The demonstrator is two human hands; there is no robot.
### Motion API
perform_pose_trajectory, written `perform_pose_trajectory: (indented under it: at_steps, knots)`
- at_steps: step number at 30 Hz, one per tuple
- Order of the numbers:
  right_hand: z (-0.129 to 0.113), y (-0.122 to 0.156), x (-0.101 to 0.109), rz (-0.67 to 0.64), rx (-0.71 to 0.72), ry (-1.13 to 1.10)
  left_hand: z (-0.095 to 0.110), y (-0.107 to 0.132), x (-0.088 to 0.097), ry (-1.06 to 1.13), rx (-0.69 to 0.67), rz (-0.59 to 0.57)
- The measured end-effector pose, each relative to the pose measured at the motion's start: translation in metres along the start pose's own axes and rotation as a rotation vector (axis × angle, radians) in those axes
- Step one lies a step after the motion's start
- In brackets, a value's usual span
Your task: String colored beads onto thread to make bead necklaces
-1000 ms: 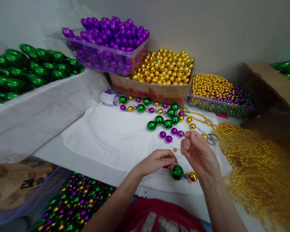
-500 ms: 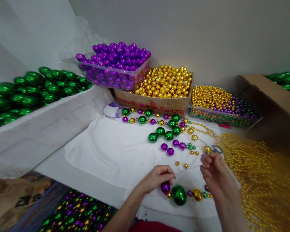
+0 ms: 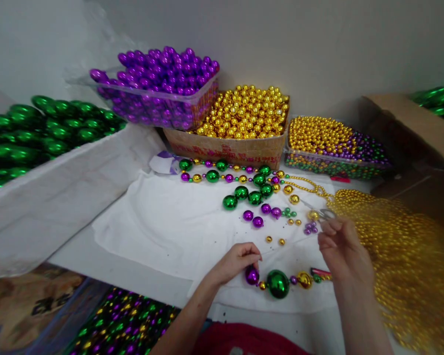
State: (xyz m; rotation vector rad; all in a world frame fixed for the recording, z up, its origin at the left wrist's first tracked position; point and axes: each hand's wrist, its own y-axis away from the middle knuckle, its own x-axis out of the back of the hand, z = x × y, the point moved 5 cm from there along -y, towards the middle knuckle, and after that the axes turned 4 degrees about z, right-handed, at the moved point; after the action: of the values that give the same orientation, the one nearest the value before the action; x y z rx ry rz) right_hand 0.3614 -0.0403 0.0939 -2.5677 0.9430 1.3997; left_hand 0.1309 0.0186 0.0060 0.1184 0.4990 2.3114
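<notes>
My left hand [image 3: 237,261] is pinched shut at the purple end of a short bead strand [image 3: 279,282] lying on the white cloth [image 3: 177,217]; the strand runs purple, big green, gold. My right hand [image 3: 346,249] hovers with fingers pinched together above the strand's right end, close to a pair of scissors [image 3: 323,213] and some small purple beads [image 3: 311,227]. What the right fingers hold, if anything, is too small to see. Loose green beads [image 3: 248,195], purple beads [image 3: 261,215] and small gold beads [image 3: 276,240] lie on the cloth beyond my hands.
Bins along the wall hold purple balls [image 3: 163,84], gold balls [image 3: 244,113] and small mixed beads [image 3: 333,145]. Green balls [image 3: 40,133] fill a white box on the left. Gold bead strings [image 3: 399,251] are heaped on the right. A finished strand [image 3: 225,172] lies by the gold box.
My right hand has drawn away to the right, from beside the left hand toward the scissors. The bead strand has lengthened to the right. The camera view has shifted.
</notes>
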Motion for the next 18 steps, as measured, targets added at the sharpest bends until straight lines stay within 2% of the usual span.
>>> perform_pose_trajectory:
  at_steps: [3, 6, 9, 12, 15, 18]
  knots:
    - [-0.008, 0.005, 0.000, 0.009, 0.035, 0.001, 0.006, 0.000, -0.003, -0.186, -0.046, 0.020]
    - [-0.015, 0.012, 0.004, 0.003, 0.059, 0.043, 0.017, -0.001, -0.005, -0.464, -0.139, 0.124]
    - [-0.033, 0.020, 0.009, 0.029, 0.145, 0.076, 0.024, -0.003, -0.009, -0.654, -0.191, 0.182]
    - [-0.059, 0.026, 0.012, 0.038, 0.231, 0.020, 0.026, -0.006, -0.013, -0.754, -0.207, 0.178]
    - [-0.079, 0.032, 0.013, 0.024, 0.252, -0.071, 0.028, -0.006, -0.015, -0.825, -0.210, 0.158]
    - [-0.091, 0.041, 0.014, 0.026, 0.269, -0.122, 0.028, -0.004, -0.021, -0.881, -0.197, 0.073]
